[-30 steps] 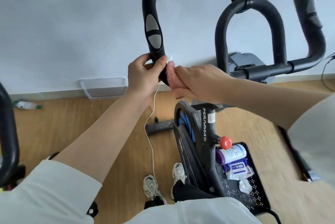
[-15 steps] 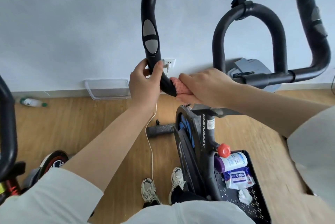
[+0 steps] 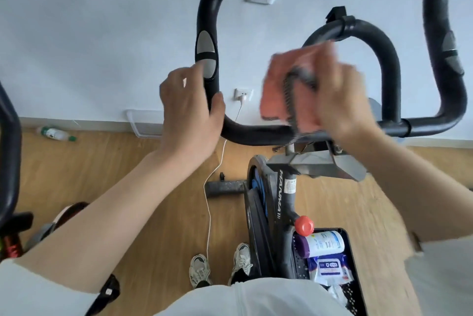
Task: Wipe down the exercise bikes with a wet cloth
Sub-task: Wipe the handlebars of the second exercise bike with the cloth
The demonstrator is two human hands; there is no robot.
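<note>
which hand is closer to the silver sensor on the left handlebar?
Left. The left hand grips the handlebar just below the silver sensor, fingertips at its lower edge. The right hand holds the cloth off to the side, apart from it.

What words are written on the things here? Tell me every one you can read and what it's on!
"HANMA III": white letters running down the black exercise bike frame.
Small white sticker on the frame post: print too small to read.
White bottle with purple cap: label too small to read.
Blue and white wipes packet: blurred, not readable.
Clear plastic bottle with green cap on the floor: label not readable.
</note>
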